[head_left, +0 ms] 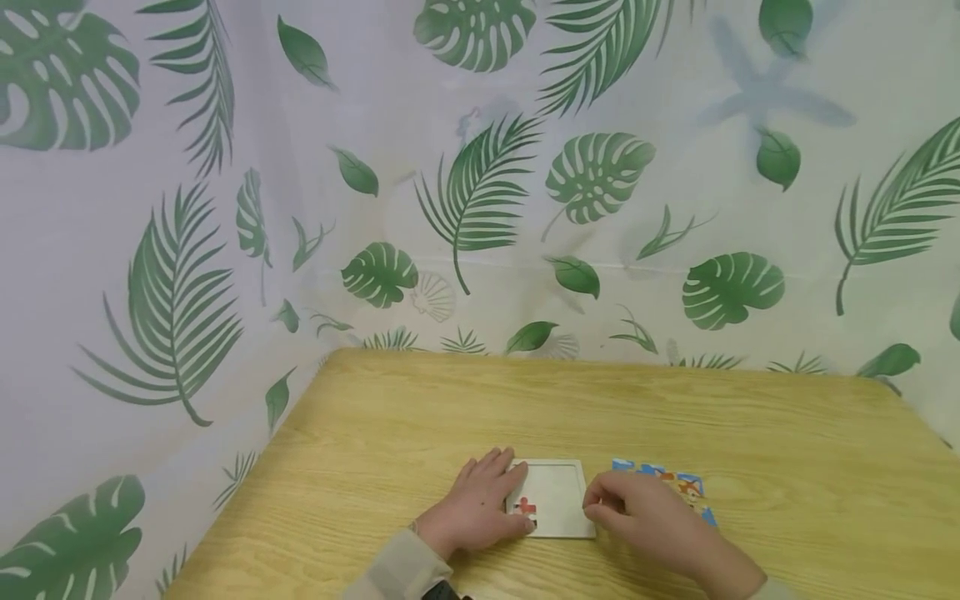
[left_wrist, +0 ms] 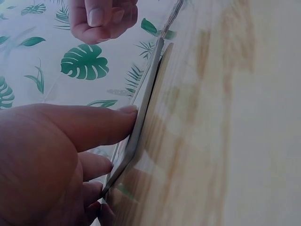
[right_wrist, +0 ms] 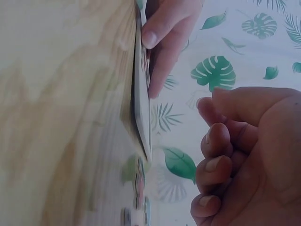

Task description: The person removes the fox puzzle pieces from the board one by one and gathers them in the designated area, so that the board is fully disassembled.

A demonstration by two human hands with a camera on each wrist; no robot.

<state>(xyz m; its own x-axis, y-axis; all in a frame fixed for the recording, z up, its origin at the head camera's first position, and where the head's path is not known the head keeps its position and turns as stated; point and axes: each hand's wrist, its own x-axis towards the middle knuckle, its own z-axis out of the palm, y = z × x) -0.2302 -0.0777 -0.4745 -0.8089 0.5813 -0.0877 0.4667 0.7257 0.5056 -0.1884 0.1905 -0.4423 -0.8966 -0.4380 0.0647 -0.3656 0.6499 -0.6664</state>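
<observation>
A shallow white puzzle tray (head_left: 558,500) lies on the table, with a red and white jigsaw piece (head_left: 527,507) in its near left corner. My left hand (head_left: 483,504) rests on the tray's left side, fingers straight; in the left wrist view the thumb (left_wrist: 106,123) touches the near rim. At the tray's right edge, my right hand (head_left: 648,512) hovers with its fingers curled in and the thumb close to the index finger. The right wrist view shows nothing between those fingertips (right_wrist: 218,136).
Several colourful jigsaw pieces (head_left: 686,483) lie right of the tray, partly hidden behind my right hand. They sit on a wood-grain table (head_left: 420,408). A white leaf-patterned curtain (head_left: 495,308) hangs along the table's back and left sides.
</observation>
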